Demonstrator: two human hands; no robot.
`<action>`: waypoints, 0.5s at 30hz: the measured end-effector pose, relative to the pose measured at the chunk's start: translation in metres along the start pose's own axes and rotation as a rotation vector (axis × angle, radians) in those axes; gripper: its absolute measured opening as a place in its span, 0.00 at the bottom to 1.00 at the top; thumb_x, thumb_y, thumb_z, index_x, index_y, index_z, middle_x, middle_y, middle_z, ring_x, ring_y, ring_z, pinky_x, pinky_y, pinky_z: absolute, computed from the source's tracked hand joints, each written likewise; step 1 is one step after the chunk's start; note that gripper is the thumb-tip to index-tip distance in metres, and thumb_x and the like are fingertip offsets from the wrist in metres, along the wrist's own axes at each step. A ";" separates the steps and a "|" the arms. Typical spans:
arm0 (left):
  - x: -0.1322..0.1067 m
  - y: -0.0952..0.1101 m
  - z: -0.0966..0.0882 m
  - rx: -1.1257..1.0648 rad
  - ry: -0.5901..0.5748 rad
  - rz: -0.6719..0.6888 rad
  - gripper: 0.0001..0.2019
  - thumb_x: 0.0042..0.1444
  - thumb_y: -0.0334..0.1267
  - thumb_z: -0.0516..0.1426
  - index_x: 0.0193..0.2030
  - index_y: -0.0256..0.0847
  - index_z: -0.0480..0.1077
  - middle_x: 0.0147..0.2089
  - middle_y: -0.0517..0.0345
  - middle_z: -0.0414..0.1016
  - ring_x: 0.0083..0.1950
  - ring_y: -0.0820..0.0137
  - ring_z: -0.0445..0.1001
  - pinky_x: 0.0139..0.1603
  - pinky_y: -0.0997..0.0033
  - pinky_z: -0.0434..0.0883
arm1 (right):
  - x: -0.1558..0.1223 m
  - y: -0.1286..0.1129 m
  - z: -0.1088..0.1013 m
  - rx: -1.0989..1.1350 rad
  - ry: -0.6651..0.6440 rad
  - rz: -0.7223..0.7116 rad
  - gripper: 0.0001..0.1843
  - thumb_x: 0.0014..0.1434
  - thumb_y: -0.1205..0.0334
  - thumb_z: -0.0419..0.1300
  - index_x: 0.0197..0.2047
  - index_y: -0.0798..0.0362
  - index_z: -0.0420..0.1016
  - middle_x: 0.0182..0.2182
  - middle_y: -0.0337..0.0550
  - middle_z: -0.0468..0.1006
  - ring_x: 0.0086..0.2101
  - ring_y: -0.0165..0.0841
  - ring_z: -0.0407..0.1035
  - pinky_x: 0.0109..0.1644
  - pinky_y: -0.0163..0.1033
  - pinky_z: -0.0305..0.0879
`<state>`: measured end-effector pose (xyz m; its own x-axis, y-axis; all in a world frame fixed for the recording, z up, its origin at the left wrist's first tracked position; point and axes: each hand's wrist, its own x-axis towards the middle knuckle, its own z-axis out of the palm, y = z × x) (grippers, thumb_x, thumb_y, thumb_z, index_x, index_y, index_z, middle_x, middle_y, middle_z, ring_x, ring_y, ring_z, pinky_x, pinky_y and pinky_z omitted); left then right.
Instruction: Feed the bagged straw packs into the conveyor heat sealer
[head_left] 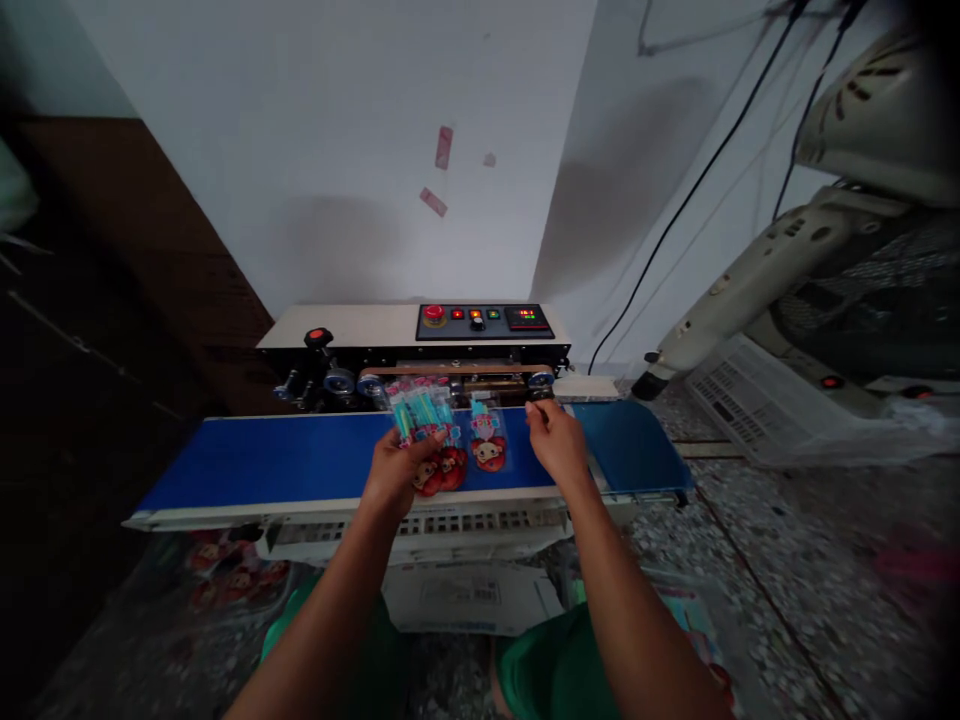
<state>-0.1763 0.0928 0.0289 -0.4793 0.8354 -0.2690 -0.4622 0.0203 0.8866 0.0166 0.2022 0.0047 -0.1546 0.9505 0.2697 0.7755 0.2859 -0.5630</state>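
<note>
My left hand [397, 465] is closed around a fanned bunch of clear printed packets [431, 440], with blue sticks inside and a red-haired cartoon character printed at the bottom. Just right of the bunch, one similar packet [489, 435] stands against the front of the band sealer [337, 325], over its blue conveyor belt [285, 460]. Farther right, my right hand [555, 435] has its thumb and finger pinched near the sealer's right roller [541, 380]. I cannot make out whether anything is between those fingertips.
The control panel [484, 320] has a red stop button and lit displays. Packets lie in a container [236, 580] at lower left, others at lower right [694, 620]. A cardboard box [476, 595] is beneath the machine. At right stand a grey fan [720, 310] and a white crate [739, 400].
</note>
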 end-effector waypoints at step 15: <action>0.042 0.046 -0.085 0.803 0.311 0.199 0.10 0.32 0.32 0.64 0.25 0.42 0.72 0.24 0.54 0.75 0.37 0.55 0.75 0.34 0.67 0.65 | 0.001 -0.010 0.011 0.062 -0.053 -0.024 0.16 0.62 0.54 0.48 0.37 0.53 0.73 0.28 0.43 0.78 0.28 0.33 0.70 0.32 0.34 0.55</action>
<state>-0.2811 0.0821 0.0269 -0.7304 0.6796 -0.0678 0.2589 0.3674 0.8933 0.0016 0.2012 0.0016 -0.2058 0.9480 0.2428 0.7321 0.3138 -0.6046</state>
